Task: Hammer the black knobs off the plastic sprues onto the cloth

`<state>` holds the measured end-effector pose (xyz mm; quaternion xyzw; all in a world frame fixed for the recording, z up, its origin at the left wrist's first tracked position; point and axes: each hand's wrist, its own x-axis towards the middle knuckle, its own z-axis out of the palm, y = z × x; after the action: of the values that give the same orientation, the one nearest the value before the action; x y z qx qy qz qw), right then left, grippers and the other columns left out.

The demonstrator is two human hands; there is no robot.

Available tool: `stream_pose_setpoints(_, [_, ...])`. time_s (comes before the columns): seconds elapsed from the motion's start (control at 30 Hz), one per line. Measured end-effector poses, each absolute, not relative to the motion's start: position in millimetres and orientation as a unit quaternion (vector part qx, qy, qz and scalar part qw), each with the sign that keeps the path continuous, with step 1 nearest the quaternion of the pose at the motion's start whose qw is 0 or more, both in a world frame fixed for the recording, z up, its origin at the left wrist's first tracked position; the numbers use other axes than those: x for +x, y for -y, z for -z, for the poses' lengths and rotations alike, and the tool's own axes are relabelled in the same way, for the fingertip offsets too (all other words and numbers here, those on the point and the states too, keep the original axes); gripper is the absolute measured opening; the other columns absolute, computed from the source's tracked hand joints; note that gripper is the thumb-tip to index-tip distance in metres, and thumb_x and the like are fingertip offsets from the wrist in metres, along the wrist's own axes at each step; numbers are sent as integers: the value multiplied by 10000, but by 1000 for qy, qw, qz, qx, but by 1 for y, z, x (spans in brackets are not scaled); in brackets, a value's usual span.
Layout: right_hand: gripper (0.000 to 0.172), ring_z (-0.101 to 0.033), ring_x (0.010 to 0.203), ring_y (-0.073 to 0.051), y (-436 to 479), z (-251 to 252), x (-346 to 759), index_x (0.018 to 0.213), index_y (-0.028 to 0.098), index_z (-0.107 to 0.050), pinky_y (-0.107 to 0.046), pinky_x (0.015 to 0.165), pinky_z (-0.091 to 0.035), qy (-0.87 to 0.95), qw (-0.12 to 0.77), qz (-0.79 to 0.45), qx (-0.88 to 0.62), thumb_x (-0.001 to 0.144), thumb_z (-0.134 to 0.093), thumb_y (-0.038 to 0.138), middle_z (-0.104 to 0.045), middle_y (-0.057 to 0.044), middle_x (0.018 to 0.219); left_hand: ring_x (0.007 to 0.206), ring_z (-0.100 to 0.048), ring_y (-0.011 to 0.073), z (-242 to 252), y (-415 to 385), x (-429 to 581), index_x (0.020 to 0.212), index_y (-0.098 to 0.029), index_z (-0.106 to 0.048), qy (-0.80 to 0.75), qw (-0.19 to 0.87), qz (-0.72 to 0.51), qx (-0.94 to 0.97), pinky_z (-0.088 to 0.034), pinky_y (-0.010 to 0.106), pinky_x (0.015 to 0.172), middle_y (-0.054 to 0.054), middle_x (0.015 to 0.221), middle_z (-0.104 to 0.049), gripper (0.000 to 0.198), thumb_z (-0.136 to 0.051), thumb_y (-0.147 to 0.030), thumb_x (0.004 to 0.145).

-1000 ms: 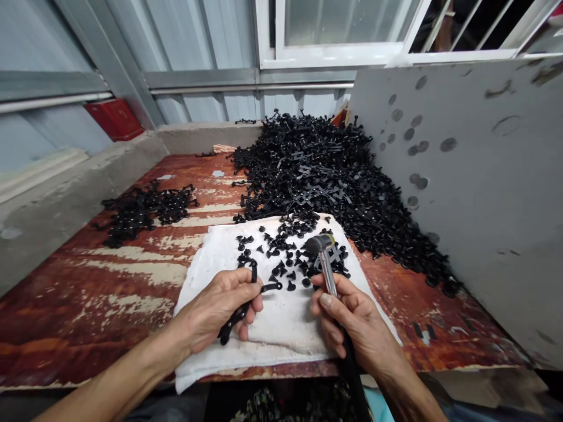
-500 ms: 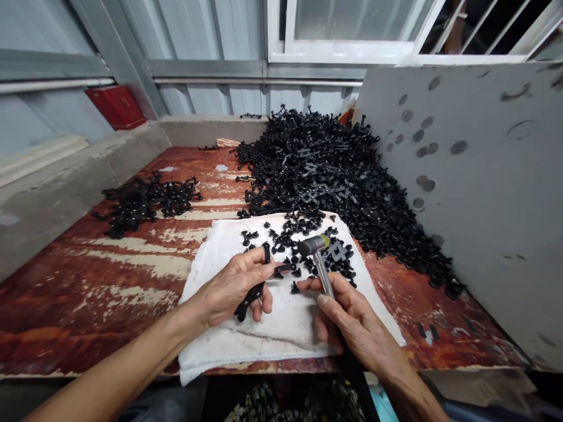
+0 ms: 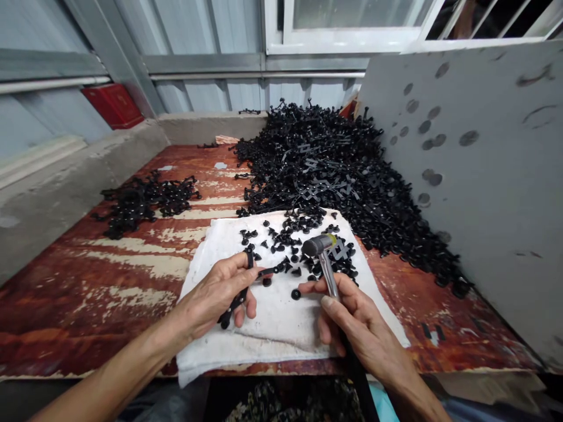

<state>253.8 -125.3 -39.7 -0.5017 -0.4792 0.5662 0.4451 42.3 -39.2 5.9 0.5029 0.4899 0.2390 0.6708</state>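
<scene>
Over a folded white cloth (image 3: pixel 264 334), my left hand (image 3: pixel 222 287) pinches a black linkage part (image 3: pixel 237 302) made of jointed strips, its ends sticking out past the fingers. My right hand (image 3: pixel 352 310) is wrapped around a mallet (image 3: pixel 328 269) with a dark head, a yellowish far face and a metal shaft. The extended right index finger is at a small round black piece (image 3: pixel 296 294) on the cloth; whether it touches I cannot tell. Several small black plug-like pieces (image 3: pixel 285 239) are scattered beyond the hands, along with a flat grey crossed-strip part (image 3: pixel 339 251) behind the mallet head.
A large heap of black parts (image 3: pixel 316 158) covers the back right of the worn red-brown table (image 3: pixel 132 275). A smaller pile of black linkages (image 3: pixel 145 202) lies at left. A grey spotted panel (image 3: pixel 497 193) borders the right side; a red box (image 3: pixel 113 105) sits back left.
My left hand has moved left and slightly down with the linkage part. The small piece by my right index finger has tipped from standing to showing its round face. The mallet stays held.
</scene>
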Motion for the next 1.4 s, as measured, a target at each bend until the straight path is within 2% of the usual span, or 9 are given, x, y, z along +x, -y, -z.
stream_pose_setpoints(0.23, [249, -397, 421, -96, 127, 46, 254, 1085, 234, -513, -174, 371, -299, 460, 478, -572, -482, 955, -473, 442, -590, 43, 572, 376, -516, 82, -15, 35, 62, 867, -171, -527, -447, 670, -240, 542, -372, 170, 326, -16, 614, -602, 468, -688, -574, 692])
stream_pose_setpoints(0.33, [257, -401, 423, -95, 127, 45, 254, 1086, 230, -520, -174, 376, -308, 456, 481, -575, -481, 955, -471, 445, -592, 42, 574, 343, -482, 75, -14, 33, 67, 855, -177, -494, -446, 638, -206, 593, -359, 165, 348, -30, 518, -580, 467, -629, -605, 724])
stream_pose_setpoints(0.5, [271, -405, 423, -89, 128, 47, 255, 1094, 229, -519, -176, 381, -307, 446, 487, -582, -476, 948, -479, 454, -601, 38, 594, 337, -480, 84, -11, 31, 72, 840, -196, -442, -452, 586, -170, 651, -341, 163, 351, -22, 494, -592, 409, -536, -590, 780])
stream_pose_setpoints(0.77, [274, -382, 368, -65, 125, 42, 253, 1048, 220, -496, -170, 366, -281, 437, 492, -586, -473, 928, -508, 466, -605, 42, 583, 312, -452, 92, -13, 21, 94, 820, -214, -430, -471, 554, -103, 679, -309, 168, 341, -29, 472, -585, 166, -429, -368, 879])
stream_pose_setpoints(0.97, [288, -396, 371, -62, 126, 43, 252, 1059, 218, -476, -170, 368, -280, 437, 496, -582, -474, 931, -498, 475, -617, 38, 612, 379, -522, 110, -21, 26, 85, 750, -232, -367, -456, 536, -137, 697, -353, 156, 334, -42, 475, -548, 226, -433, -411, 872])
stream_pose_setpoints(1.07, [310, -399, 363, -52, 126, 42, 251, 1068, 217, -446, -170, 365, -267, 434, 497, -580, -477, 927, -492, 489, -647, 24, 673, 373, -509, 99, -19, 34, 77, 737, -233, -351, -466, 537, -126, 692, -342, 141, 319, -59, 471, -513, 252, -429, -437, 862])
stream_pose_setpoints(1.27, [330, -412, 366, -71, 121, 34, 251, 1196, 218, -384, -178, 369, -305, 481, 431, -575, -502, 947, -415, 433, -664, 20, 690, 371, -492, 94, -15, 33, 81, 780, -223, -386, -464, 541, -121, 691, -344, 138, 325, -62, 464, -507, 185, -416, -378, 876])
stream_pose_setpoints(1.4, [182, -428, 360, -75, 115, 25, 251, 1065, 236, -399, -175, 367, -340, 489, 378, -585, -526, 907, -409, 325, -681, 28, 694, 332, -445, 91, -20, 25, 86, 801, -210, -433, -476, 517, -112, 703, -308, 143, 312, -62, 429, -495, 126, -424, -313, 873])
